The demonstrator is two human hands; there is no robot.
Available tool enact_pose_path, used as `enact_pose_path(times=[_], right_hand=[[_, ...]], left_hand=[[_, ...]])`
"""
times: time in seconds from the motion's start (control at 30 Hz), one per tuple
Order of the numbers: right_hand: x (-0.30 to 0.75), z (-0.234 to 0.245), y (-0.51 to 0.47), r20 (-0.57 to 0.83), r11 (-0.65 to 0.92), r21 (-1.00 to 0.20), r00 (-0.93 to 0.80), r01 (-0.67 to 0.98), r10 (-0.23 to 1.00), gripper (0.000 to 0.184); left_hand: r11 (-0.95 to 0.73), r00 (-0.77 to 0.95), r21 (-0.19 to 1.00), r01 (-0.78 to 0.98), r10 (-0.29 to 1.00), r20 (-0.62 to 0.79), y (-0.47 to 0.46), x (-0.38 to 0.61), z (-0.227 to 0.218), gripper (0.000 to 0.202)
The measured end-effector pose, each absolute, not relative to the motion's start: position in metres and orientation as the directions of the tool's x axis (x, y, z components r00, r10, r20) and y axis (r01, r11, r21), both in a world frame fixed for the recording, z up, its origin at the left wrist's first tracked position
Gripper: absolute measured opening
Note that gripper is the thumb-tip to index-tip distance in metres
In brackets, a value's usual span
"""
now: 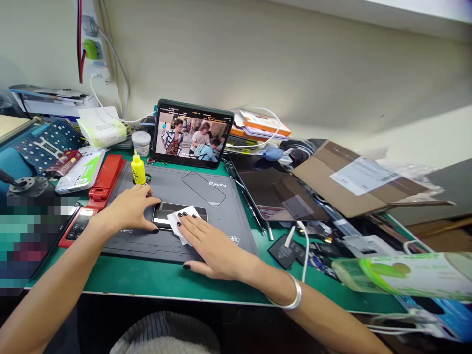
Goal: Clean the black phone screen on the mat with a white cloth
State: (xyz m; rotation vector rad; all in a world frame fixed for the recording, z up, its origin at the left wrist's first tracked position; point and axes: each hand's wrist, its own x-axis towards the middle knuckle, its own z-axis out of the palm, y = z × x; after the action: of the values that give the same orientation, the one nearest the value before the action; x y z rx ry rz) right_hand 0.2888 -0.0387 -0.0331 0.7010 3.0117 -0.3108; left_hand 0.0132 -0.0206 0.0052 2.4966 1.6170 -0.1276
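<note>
The right hand (214, 246) lay open and flat, its fingers spread over a white cloth (180, 225) and pressing it onto a glossy black phone (197, 211). The left hand (127, 211) was curved, with its fingertips at the phone's left end, though it could not be told whether it was gripping. The phone lay flat with its glossy face up, its long axis running left to right across the near part of a gray repair mat (236, 221). One end pointed left and the other right, and the hands and cloth covered part of it.

There was one phone, one cloth and one silver bangle (291, 292), which sat on the right wrist. Just beyond the left hand, one yellow squeeze bottle (138, 168) stood upright at the mat's far edge. Left of the mat lay one red holder (106, 177), with one red-and-black meter (75, 226) nearer the person. Past the mat's far edge, one tablet (193, 133) stood propped up showing a video, with one white jar (141, 143) just to its left. To the right, one dark glass panel (273, 189) lay on the green counter (147, 280), and one cardboard box (354, 177) rested beyond it.
</note>
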Motion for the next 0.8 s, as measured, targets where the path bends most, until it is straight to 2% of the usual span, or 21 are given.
enact_pose_path(times=[0.1, 0.2, 0.37, 0.5, 0.57, 0.73, 0.8], right_hand=[[0.294, -0.035, -0.030, -0.051, 0.836, -0.179, -0.854, 0.518, 0.518, 0.074], [0.295, -0.036, -0.028, -0.044, 0.803, -0.168, -0.818, 0.571, 0.573, 0.077], [0.288, -0.032, -0.040, -0.071, 0.878, -0.195, -0.899, 0.437, 0.432, 0.084], [0.294, -0.033, -0.030, -0.046, 0.833, -0.188, -0.852, 0.520, 0.521, 0.074], [0.295, -0.033, -0.028, -0.054, 0.819, -0.177, -0.836, 0.546, 0.545, 0.074], [0.288, -0.028, -0.043, -0.095, 0.890, -0.205, -0.913, 0.408, 0.397, 0.084], [0.289, -0.027, -0.041, -0.095, 0.890, -0.203, -0.913, 0.409, 0.397, 0.081]], left_hand=[[-0.397, 0.406, 0.087, 0.914, 0.900, -0.158, -0.021, 0.014, 0.006, 0.066], [-0.393, 0.399, 0.071, 0.917, 0.900, -0.175, -0.021, 0.014, 0.007, 0.066], [-0.408, 0.414, 0.075, 0.910, 0.893, -0.175, -0.021, 0.014, 0.008, 0.066], [-0.410, 0.419, 0.088, 0.908, 0.896, -0.144, -0.020, 0.013, 0.005, 0.066], [-0.406, 0.417, 0.104, 0.908, 0.898, -0.138, -0.019, 0.012, 0.004, 0.066], [-0.420, 0.430, 0.100, 0.902, 0.891, -0.147, -0.019, 0.011, 0.004, 0.067], [-0.421, 0.432, 0.100, 0.901, 0.891, -0.138, -0.018, 0.011, 0.003, 0.066]])
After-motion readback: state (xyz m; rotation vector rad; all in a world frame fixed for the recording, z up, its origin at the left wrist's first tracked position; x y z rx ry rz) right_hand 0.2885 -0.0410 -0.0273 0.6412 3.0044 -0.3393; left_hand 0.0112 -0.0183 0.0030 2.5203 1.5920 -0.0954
